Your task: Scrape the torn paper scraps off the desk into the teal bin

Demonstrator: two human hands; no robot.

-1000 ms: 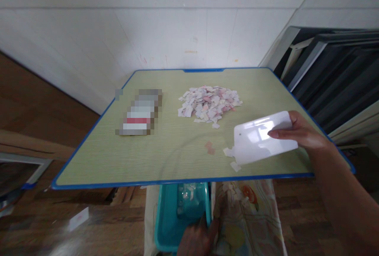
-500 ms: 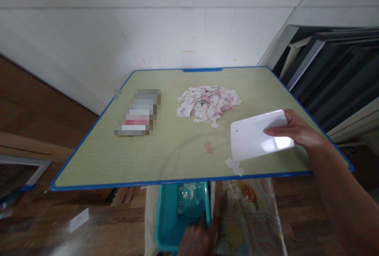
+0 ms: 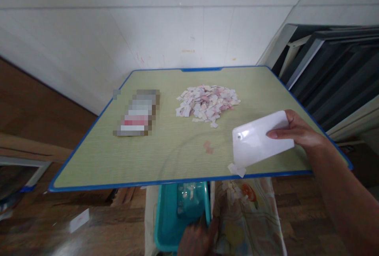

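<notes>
The right hand (image 3: 296,133) pinches a flat white plastic scraper (image 3: 260,139), its far edge angled down behind loose paper scraps (image 3: 237,169) at the green table's blue rim (image 3: 183,181), while the left hand (image 3: 197,240) grips the teal plastic bin (image 3: 166,224) below.

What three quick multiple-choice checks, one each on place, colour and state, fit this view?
1. Where is the heap of small pink and white paper scraps?
A. far middle of the table
B. on the floor
C. in the tub

2. What colour is the rim of the pale green table?
A. red
B. blue
C. black

3. The right hand is
A. empty
B. gripping the flat white plastic scraper
C. out of view

A: heap lies beyond the scraper.
B: blue edging all round.
B: fingers clasp its end.
</notes>
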